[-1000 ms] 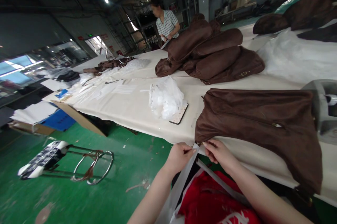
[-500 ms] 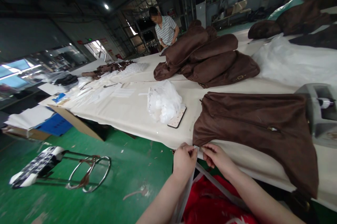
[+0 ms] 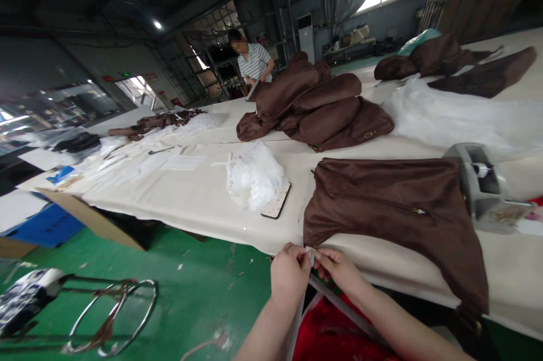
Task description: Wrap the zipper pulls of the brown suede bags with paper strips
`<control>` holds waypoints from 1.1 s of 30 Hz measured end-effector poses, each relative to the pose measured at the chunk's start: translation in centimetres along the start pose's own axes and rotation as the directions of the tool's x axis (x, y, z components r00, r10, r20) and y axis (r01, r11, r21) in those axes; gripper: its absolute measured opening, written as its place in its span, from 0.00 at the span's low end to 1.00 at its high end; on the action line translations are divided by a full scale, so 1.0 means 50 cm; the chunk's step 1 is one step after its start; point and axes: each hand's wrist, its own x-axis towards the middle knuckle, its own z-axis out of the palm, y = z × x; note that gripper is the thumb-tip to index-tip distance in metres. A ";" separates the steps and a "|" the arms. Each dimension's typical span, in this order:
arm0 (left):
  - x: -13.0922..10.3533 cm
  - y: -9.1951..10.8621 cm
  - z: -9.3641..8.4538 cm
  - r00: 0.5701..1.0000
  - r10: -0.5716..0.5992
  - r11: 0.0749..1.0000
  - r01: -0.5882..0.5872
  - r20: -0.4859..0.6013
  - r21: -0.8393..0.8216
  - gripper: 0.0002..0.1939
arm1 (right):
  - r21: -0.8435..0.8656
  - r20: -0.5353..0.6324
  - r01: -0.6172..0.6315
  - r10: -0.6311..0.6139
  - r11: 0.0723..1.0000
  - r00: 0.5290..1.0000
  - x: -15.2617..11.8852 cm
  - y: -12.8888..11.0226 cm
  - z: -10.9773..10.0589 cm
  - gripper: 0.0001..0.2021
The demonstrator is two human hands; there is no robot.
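A brown leather bag [image 3: 382, 194] with a zip and a small metal pull lies flat near the table's front edge, its right corner hanging over. Just below its left corner, my left hand [image 3: 289, 271] is closed in a pinch on a small whitish strip [image 3: 310, 256]. My right hand [image 3: 339, 270] meets it from the other side, thumb and fingers closed on the same strip, close to the bag's edge. Long pale bands [image 3: 341, 304] run down below the hands over red cloth [image 3: 335, 330]. Exactly what lies between the fingertips is partly hidden.
On the pale table [image 3: 139, 191] are a crumpled clear plastic bag [image 3: 254, 174], a phone [image 3: 278, 202], a pile of brown bags [image 3: 314, 101] and a grey tape dispenser [image 3: 479, 180]. A co-worker [image 3: 254, 64] stands across. A stool [image 3: 114, 316] lies on the green floor.
The view has turned slightly, so the table and its things sit further left. My hands stay together at the bag's left corner, still pinching the whitish strip.
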 end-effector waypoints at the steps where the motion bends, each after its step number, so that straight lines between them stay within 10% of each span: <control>1: -0.002 0.002 -0.002 1.000 0.004 1.000 -0.004 -0.008 0.018 0.08 | -0.039 -0.010 0.009 -0.009 0.999 1.000 0.000 0.001 -0.002 0.23; 20: -0.052 0.013 0.019 0.928 0.371 0.861 -0.342 -0.005 0.376 0.12 | -0.179 -0.102 0.050 -0.069 0.983 0.992 -0.017 -0.032 0.004 0.23; 26: -0.036 0.013 -0.020 0.990 0.044 0.994 -0.030 0.136 -0.102 0.12 | -0.063 -0.085 0.052 -0.057 0.997 0.995 -0.018 -0.037 0.000 0.25; 33: -0.023 -0.013 0.046 0.827 -0.071 0.690 0.444 0.557 -0.571 0.30 | -0.135 -0.087 0.078 -0.091 0.988 0.992 -0.011 -0.018 -0.001 0.23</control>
